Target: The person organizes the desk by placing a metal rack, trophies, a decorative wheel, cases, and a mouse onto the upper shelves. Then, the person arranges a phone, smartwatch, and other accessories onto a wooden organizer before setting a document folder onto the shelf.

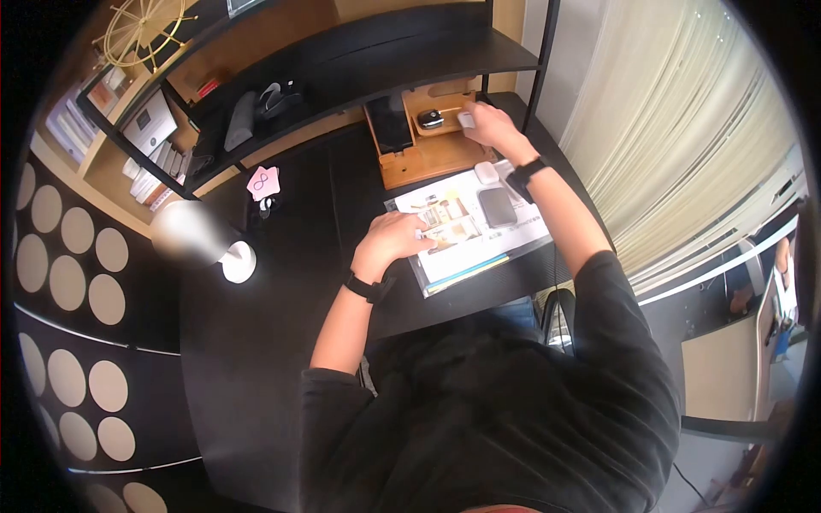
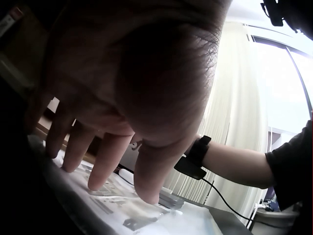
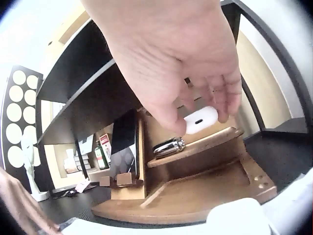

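The right hand (image 1: 496, 131) (image 3: 181, 63) pinches a small white rounded case (image 3: 201, 121) between thumb and fingertips, above the wooden desk stand (image 1: 432, 161) (image 3: 195, 196). A dark and silver object (image 1: 430, 119) (image 3: 168, 147) lies in the stand's tray, beside an upright black phone-like slab (image 1: 391, 124) (image 3: 124, 144). The left hand (image 1: 389, 242) (image 2: 127, 88) has its fingers spread, with fingertips on printed sheets (image 1: 453, 256) (image 2: 112, 200). Another white rounded case (image 1: 486, 173) (image 3: 239, 218) and a grey flat rectangular object (image 1: 498, 208) lie on the sheets.
A black shelf (image 1: 342, 77) spans the desk's back. To the left stand a white lamp (image 1: 239, 262) and pink notes (image 1: 263, 182), with books (image 1: 162, 175) beyond. Pale curtains (image 1: 667, 145) hang at the right. A cable (image 2: 222, 198) runs from the right wrist's band.
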Tool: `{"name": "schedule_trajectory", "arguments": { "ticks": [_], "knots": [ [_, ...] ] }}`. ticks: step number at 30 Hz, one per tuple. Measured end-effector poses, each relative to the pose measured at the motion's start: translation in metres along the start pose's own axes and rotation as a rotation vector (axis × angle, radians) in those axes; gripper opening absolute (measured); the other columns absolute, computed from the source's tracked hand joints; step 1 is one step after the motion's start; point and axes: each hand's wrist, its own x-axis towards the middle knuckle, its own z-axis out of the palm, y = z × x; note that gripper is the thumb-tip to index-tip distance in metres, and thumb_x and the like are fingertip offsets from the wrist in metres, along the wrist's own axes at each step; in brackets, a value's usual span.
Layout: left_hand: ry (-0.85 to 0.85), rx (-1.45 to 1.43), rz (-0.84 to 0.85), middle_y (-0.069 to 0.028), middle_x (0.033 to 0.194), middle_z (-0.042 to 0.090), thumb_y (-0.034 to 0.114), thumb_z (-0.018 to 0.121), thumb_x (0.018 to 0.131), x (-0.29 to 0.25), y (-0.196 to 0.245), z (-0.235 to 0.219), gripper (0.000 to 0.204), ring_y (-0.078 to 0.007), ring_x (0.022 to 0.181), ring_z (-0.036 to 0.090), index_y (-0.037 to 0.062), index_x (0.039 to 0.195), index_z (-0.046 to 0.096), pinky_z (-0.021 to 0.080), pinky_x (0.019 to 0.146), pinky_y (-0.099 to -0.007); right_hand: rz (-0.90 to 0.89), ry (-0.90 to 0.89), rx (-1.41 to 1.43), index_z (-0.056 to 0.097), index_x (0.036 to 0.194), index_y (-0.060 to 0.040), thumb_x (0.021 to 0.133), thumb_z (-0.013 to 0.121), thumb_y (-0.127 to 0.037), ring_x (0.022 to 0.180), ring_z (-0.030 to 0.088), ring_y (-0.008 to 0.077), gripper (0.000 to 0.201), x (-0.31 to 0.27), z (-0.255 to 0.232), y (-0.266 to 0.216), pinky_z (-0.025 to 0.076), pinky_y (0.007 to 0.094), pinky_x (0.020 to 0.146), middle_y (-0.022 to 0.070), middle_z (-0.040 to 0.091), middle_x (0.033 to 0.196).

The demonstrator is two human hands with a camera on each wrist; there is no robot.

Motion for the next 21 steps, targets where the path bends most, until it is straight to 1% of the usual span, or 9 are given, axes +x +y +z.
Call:
{"name": "schedule_trajectory", "arguments": {
  "ticks": [3, 7, 9, 13, 15, 16, 18, 20, 21],
  "knots": [
    [0.074, 0.017, 0.024, -0.0157, 0.107, 0.074, 0.047, 0.073, 0.081, 0.002, -0.004, 0.008, 0.048, -0.0351, 0.103, 0.069, 0.0108, 0.113, 0.076, 0.053, 0.093, -0.0421, 0.015, -0.043, 0.0, 0.067, 0.119, -0.0074, 0.083, 0.068, -0.021, 0.109, 0.066, 0.0362, 0.039, 0.029, 0.018, -0.004, 0.052, 0.0446, 0.094, 0.0204, 0.07, 0.114],
    [0.06, 0.001, 0.012, -0.0166, 0.109, 0.073, 0.047, 0.073, 0.081, -0.002, -0.004, 0.007, 0.048, -0.0357, 0.103, 0.069, 0.0102, 0.112, 0.076, 0.053, 0.093, -0.0417, 0.04, -0.091, 0.049, 0.067, 0.12, -0.0066, 0.085, 0.072, -0.024, 0.11, 0.066, 0.0362, 0.04, 0.041, 0.034, -0.003, 0.052, 0.0445, 0.094, 0.021, 0.07, 0.115],
    [0.072, -0.007, 0.014, -0.0174, 0.116, 0.071, 0.047, 0.073, 0.081, -0.004, -0.005, 0.008, 0.048, -0.036, 0.107, 0.067, 0.0094, 0.111, 0.076, 0.053, 0.094, -0.0424, 0.057, -0.114, 0.07, 0.066, 0.12, -0.0061, 0.083, 0.075, -0.025, 0.109, 0.066, 0.0368, 0.042, 0.043, 0.036, -0.003, 0.052, 0.0448, 0.094, 0.0213, 0.071, 0.113],
    [0.04, -0.015, -0.004, -0.0183, 0.128, 0.066, 0.046, 0.073, 0.081, -0.006, -0.003, 0.006, 0.049, -0.0367, 0.113, 0.065, 0.0089, 0.114, 0.075, 0.051, 0.098, -0.0427, 0.022, -0.122, 0.074, 0.066, 0.12, -0.0059, 0.085, 0.074, -0.025, 0.11, 0.066, 0.0371, 0.041, 0.041, 0.034, -0.003, 0.052, 0.0451, 0.094, 0.0215, 0.071, 0.113],
    [0.011, -0.015, -0.013, -0.0185, 0.132, 0.064, 0.046, 0.074, 0.081, -0.004, -0.002, 0.009, 0.05, -0.037, 0.115, 0.063, 0.0091, 0.116, 0.074, 0.05, 0.1, -0.0428, -0.07, -0.078, 0.043, 0.065, 0.122, -0.0057, 0.086, 0.073, -0.026, 0.109, 0.066, 0.0377, 0.041, 0.039, 0.036, 0.001, 0.052, 0.0452, 0.094, 0.0214, 0.071, 0.113],
    [0.05, 0.009, 0.009, -0.0196, 0.137, 0.061, 0.046, 0.074, 0.081, -0.003, -0.005, 0.017, 0.053, -0.0367, 0.121, 0.06, 0.0092, 0.12, 0.072, 0.048, 0.103, -0.0428, -0.062, -0.074, 0.038, 0.065, 0.122, -0.0057, 0.086, 0.073, -0.026, 0.109, 0.066, 0.0377, 0.041, 0.036, 0.033, 0.004, 0.052, 0.0452, 0.094, 0.0214, 0.071, 0.113],
    [0.088, 0.034, 0.035, -0.0206, 0.142, 0.057, 0.046, 0.074, 0.08, -0.008, -0.008, 0.022, 0.057, -0.0365, 0.127, 0.056, 0.0093, 0.124, 0.071, 0.046, 0.106, -0.0428, -0.159, 0.086, 0.074, 0.062, 0.125, -0.0047, 0.085, 0.074, -0.025, 0.108, 0.065, 0.0401, 0.047, 0.024, 0.024, 0.006, 0.051, 0.0445, 0.093, 0.0226, 0.07, 0.109],
    [0.052, -0.047, 0.021, -0.0193, 0.151, 0.048, 0.043, 0.072, 0.079, -0.015, -0.005, 0.019, 0.06, -0.0336, 0.14, 0.043, 0.0096, 0.13, 0.067, 0.04, 0.111, -0.0475, -0.131, 0.047, 0.073, 0.064, 0.124, -0.004, 0.083, 0.073, -0.027, 0.104, 0.066, 0.0404, 0.048, 0.007, 0.006, 0.005, 0.052, 0.045, 0.091, 0.0223, 0.071, 0.105],
    [0.052, -0.047, 0.023, -0.0193, 0.151, 0.048, 0.043, 0.072, 0.079, -0.014, -0.007, 0.02, 0.06, -0.0336, 0.14, 0.043, 0.0096, 0.13, 0.067, 0.04, 0.111, -0.0475, -0.07, -0.119, 0.045, 0.066, 0.119, -0.0029, 0.082, 0.073, -0.03, 0.102, 0.066, 0.0404, 0.046, -0.005, 0.0, 0.005, 0.052, 0.0453, 0.09, 0.0224, 0.072, 0.103]
  ]
}}
